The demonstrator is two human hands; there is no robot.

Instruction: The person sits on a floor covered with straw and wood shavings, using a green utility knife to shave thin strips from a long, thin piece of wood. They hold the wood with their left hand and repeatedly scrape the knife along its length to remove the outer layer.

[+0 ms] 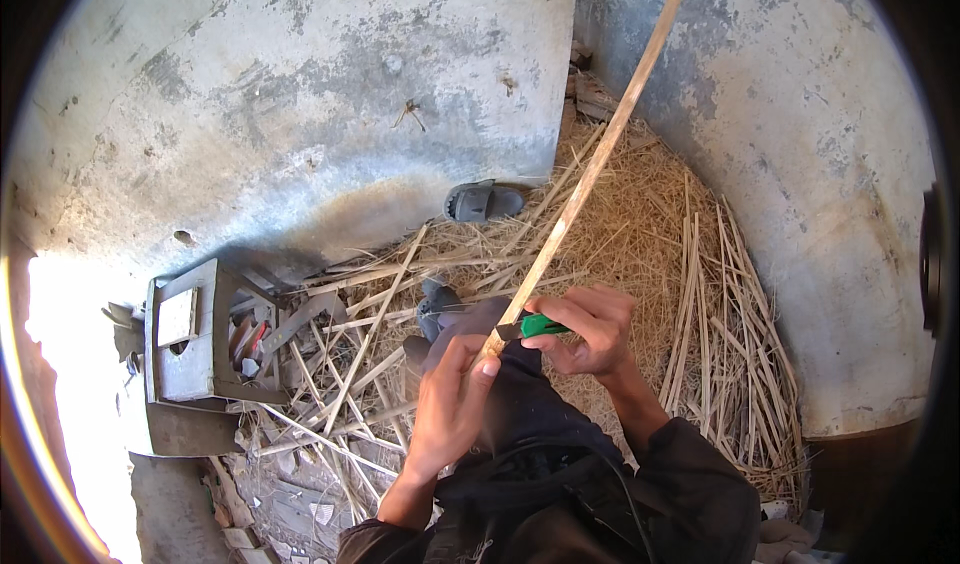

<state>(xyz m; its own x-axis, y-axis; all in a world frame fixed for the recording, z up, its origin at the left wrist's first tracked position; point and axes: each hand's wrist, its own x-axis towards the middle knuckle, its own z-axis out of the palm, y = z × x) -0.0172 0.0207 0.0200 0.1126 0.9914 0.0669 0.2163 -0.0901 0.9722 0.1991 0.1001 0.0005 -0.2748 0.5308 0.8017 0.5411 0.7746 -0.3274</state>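
A long, thin wooden strip [590, 172] slants up from my lap toward the upper right, well past my knees. My left hand [450, 399] is closed around its lower end, the thumb lying along the wood. In my right hand [592, 336] is a knife with a green handle [540, 326], pinched between thumb and fingers. Its dark blade [508, 332] lies against the strip just above my left fingers. The strip's very bottom end is hidden by my left hand.
Split wooden strips [345, 394] lie criss-crossed at the left, and a bundle of strips [710, 354] lies at the right. Shavings [640, 204] cover the floor ahead. A grey slipper [484, 202] sits by the wall [330, 84]. An open wooden box [190, 364] holds tools.
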